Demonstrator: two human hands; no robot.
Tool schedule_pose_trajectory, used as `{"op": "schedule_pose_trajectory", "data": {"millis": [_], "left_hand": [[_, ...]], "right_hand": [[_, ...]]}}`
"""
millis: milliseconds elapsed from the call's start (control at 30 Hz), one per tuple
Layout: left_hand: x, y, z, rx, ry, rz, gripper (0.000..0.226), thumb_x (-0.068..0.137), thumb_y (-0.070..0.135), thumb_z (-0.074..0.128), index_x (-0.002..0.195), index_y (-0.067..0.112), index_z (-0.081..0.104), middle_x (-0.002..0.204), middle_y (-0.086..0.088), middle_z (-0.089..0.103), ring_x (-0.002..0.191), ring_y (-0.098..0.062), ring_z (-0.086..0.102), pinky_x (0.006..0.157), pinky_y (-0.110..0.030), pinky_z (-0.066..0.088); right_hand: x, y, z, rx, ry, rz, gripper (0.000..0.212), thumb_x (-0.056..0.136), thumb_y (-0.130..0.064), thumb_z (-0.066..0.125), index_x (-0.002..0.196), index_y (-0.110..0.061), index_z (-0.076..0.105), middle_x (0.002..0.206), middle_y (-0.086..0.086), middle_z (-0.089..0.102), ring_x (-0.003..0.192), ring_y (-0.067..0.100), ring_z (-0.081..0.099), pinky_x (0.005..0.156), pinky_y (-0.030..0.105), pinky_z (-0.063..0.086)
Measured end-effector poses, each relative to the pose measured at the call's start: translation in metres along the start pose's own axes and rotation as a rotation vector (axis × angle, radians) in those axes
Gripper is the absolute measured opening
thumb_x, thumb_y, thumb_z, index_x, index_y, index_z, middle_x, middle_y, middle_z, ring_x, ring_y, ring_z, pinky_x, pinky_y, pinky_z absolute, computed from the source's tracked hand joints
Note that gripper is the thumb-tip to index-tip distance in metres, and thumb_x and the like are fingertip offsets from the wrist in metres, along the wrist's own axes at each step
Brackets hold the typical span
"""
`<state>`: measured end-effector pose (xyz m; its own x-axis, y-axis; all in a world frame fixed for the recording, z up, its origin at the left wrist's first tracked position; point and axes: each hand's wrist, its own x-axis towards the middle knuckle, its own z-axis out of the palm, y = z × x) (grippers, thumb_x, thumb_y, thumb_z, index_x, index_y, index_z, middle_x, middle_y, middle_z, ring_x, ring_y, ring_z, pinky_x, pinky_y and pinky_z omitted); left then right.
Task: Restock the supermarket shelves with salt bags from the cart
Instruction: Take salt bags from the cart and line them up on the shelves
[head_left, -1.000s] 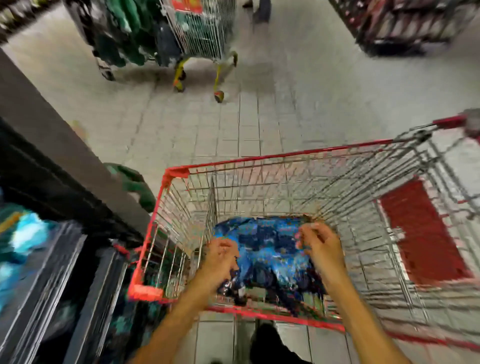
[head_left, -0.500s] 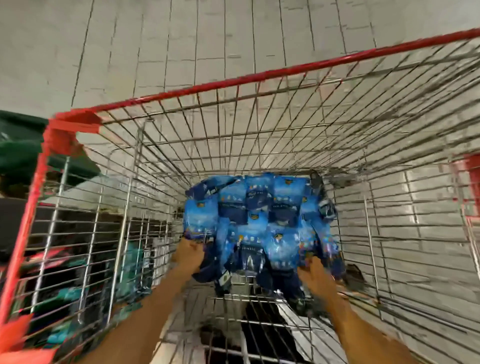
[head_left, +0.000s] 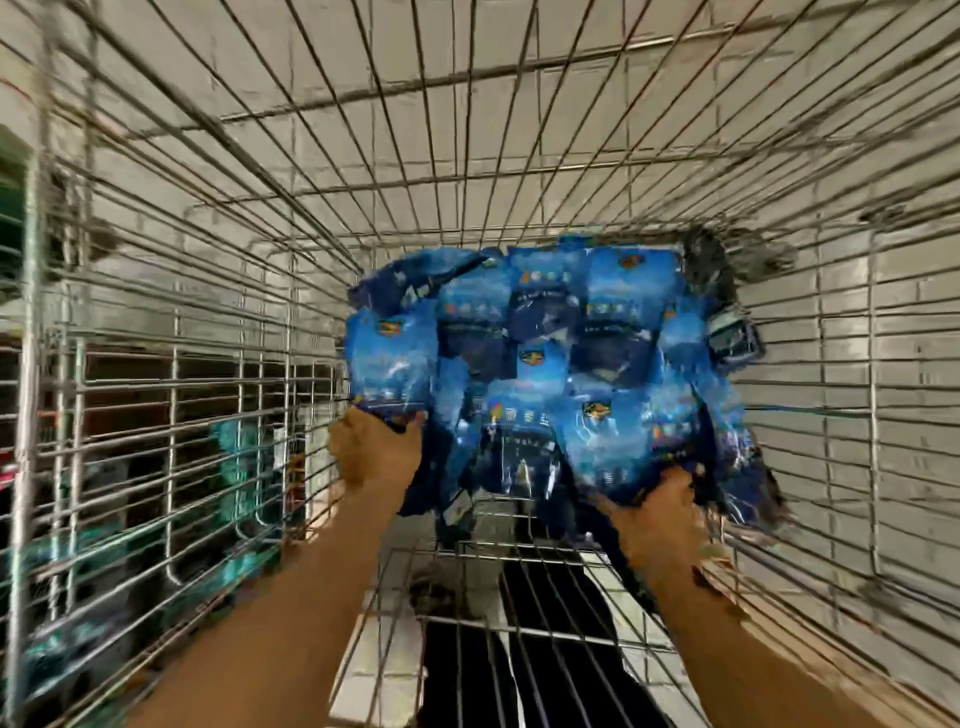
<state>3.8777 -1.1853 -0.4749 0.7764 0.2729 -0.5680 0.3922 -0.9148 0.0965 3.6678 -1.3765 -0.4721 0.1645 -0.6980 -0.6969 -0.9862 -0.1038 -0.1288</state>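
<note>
A pile of several blue salt bags (head_left: 550, 379) lies at the bottom of the wire cart (head_left: 208, 218). Both my arms reach down into the cart. My left hand (head_left: 371, 454) grips the lower edge of the leftmost blue bag. My right hand (head_left: 662, 512) is closed on the lower right edge of the pile, its fingers tucked under the bags. The view is blurred, so single bags are hard to tell apart.
The cart's wire walls close in on every side. Through the left wall I see dark shelving with teal packets (head_left: 239, 462). Pale floor tiles show beyond the far wall. Dark trousers (head_left: 550, 639) show through the cart's near wall below.
My head has dropped much closer into the cart, so the red rim has left the view. Both hands stayed at the near edge of the pile and closed on bags.
</note>
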Motion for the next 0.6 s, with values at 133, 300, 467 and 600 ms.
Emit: {"op": "schedule_pose_trajectory", "data": {"millis": [133,300,467,600], "left_hand": [[-0.002,-0.003,0.006,-0.031,0.053,-0.015,0.097,0.068,0.055,0.082,0.134,0.002,0.036,0.136,-0.021,0.045,0.128,-0.040,0.042,0.102,-0.052,0.042],[-0.002,-0.002,0.007,-0.197,-0.082,-0.047,0.078,0.057,0.058,0.087,0.109,0.018,0.045,0.112,-0.009,0.067,0.090,-0.027,0.061,0.071,-0.034,0.049],[0.001,-0.007,0.005,-0.315,-0.222,-0.002,0.068,0.057,0.047,0.092,0.113,0.019,0.065,0.112,-0.005,0.071,0.103,-0.027,0.066,0.093,-0.046,0.055],[-0.007,-0.005,-0.003,-0.445,-0.327,0.032,0.055,0.063,0.028,0.092,0.112,0.017,0.069,0.110,-0.003,0.073,0.101,-0.023,0.068,0.094,-0.043,0.056]], "right_hand": [[-0.001,-0.002,0.014,0.024,0.030,0.021,0.094,0.062,-0.048,0.090,0.128,0.003,0.047,0.131,0.022,0.054,0.125,0.037,0.051,0.101,0.052,0.045],[-0.010,0.008,0.031,-0.093,0.029,0.039,0.085,0.065,-0.056,0.083,0.126,-0.008,0.048,0.131,0.014,0.054,0.129,0.032,0.046,0.105,0.048,0.033],[-0.007,0.011,0.035,0.023,-0.046,-0.051,0.062,0.069,-0.048,0.085,0.114,-0.011,0.064,0.118,0.007,0.064,0.117,0.031,0.057,0.097,0.043,0.041],[-0.013,0.005,0.013,0.537,-0.236,0.010,0.046,0.070,-0.012,0.088,0.110,-0.016,0.065,0.104,0.003,0.074,0.093,0.022,0.070,0.083,0.038,0.056]]}}
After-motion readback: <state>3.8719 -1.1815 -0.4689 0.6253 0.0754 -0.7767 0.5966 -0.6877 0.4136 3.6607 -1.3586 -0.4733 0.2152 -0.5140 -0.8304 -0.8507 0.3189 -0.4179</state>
